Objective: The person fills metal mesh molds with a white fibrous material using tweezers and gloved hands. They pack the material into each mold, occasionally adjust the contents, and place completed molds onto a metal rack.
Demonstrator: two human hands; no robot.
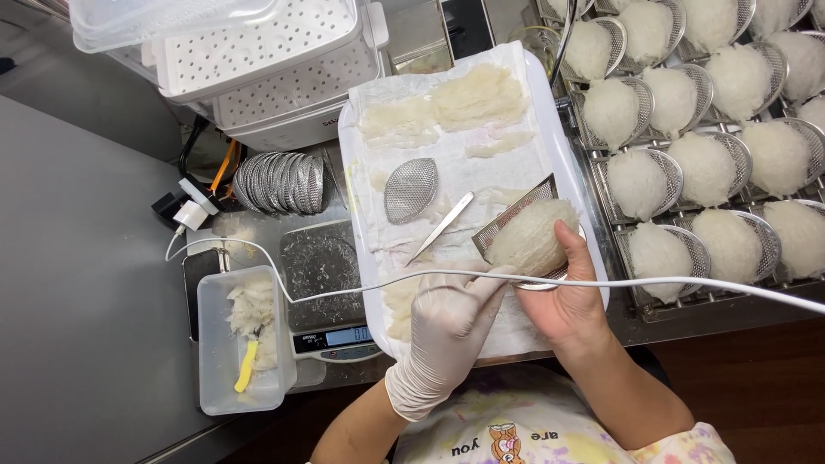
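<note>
White fibrous nest (531, 236) sat packed in a mesh mould (516, 216), gripped by the bare right hand (563, 296), thumb on top. Gloved left hand (447, 322) at 9 o'clock, fingertips pinched on the nest's edge. Many filled moulds on the rack (705, 155) at 2 o'clock; loose strands (447, 107) and an empty mould (411, 189) left on the tray (357, 189).

This looks like a small food-processing workroom rather than a home kitchen. A steel rack (601, 112) holds rows of mesh moulds (778, 155) filled with the same white fibrous food, beside a digital scale (331, 292), a stack of spare mesh moulds (279, 182), perforated white trays (258, 60) and a paper-lined tray (365, 258). One hand (443, 331) wears a white glove.
</note>
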